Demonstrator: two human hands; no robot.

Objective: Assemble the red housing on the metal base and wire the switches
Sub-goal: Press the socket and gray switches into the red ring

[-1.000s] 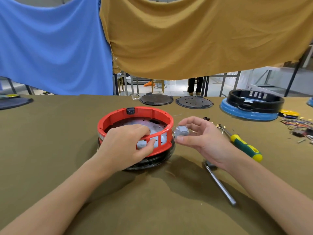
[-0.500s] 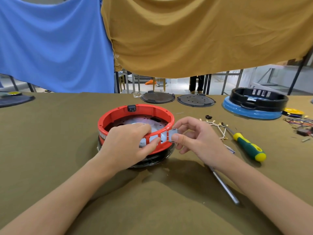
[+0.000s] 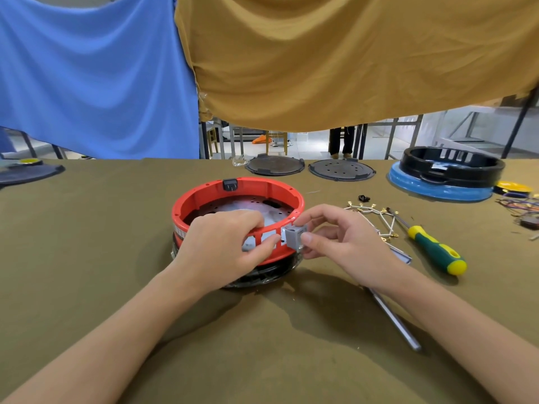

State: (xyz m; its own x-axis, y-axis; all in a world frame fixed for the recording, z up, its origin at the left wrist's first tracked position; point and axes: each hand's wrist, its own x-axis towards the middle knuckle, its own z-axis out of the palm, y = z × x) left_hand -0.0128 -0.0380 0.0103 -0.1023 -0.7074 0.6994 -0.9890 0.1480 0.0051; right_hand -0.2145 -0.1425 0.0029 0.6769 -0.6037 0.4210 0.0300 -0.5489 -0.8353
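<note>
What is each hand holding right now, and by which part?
The right hand pinches a small grey switch block by its sides. The left hand grips the round red plastic housing at its near rim.

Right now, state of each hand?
Left hand: grips the near wall of the round red plastic housing.
Right hand: pinches a small grey switch block at the housing's wall.

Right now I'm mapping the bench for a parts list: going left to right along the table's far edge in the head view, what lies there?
Dark disc at the left edge → solid dark round plate → perforated dark round plate → black ring housing on its blue base → yellow disc.
</note>
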